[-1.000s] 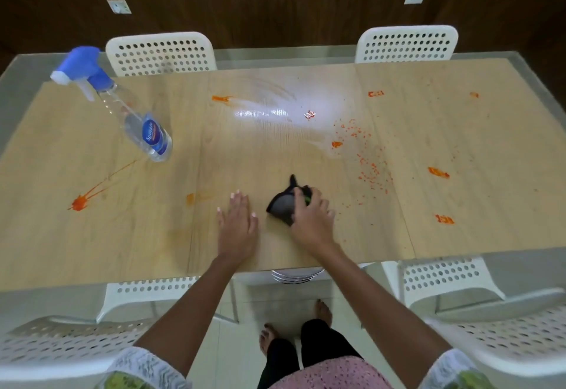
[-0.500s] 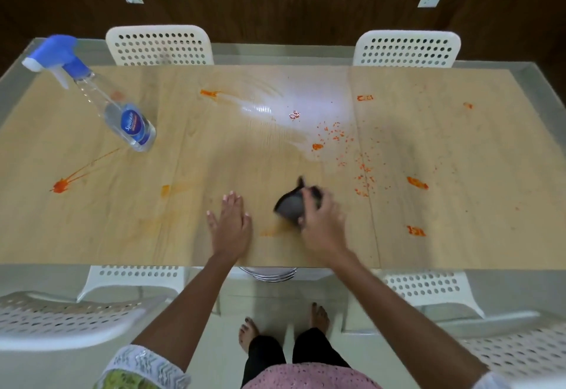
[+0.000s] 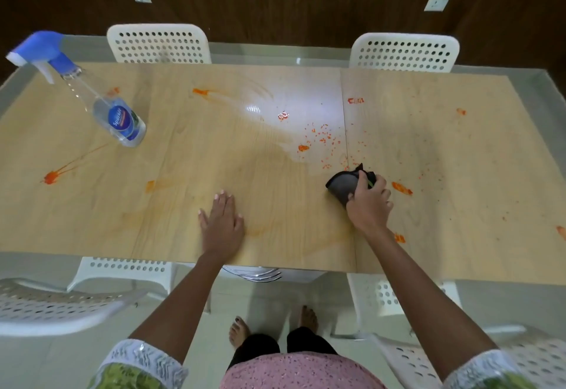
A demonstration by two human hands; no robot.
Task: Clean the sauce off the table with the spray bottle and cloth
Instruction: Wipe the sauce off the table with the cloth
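Note:
My right hand [image 3: 369,205] presses a dark cloth [image 3: 344,185] onto the wooden table [image 3: 183,156], right of the middle near the front. Orange sauce marks lie around it: a smear [image 3: 401,188] just right of the cloth, scattered specks [image 3: 321,136] behind it, and a blot [image 3: 399,238] beside my wrist. My left hand [image 3: 222,223] lies flat on the table near the front edge, fingers spread, holding nothing. A clear spray bottle [image 3: 118,116] with a blue trigger head stands at the far left. A splat with streaks [image 3: 52,177] sits at the left.
Two white perforated chairs [image 3: 159,42] [image 3: 404,51] stand behind the table, and more white chairs [image 3: 55,306] are tucked at the near side. A wet shiny patch [image 3: 269,107] covers the table's middle back. My bare feet [image 3: 272,324] are on the tiled floor.
My right hand has slid the cloth to the right across the table, towards the specks and smear. The left hand stays flat in the same place. The view has shifted slightly.

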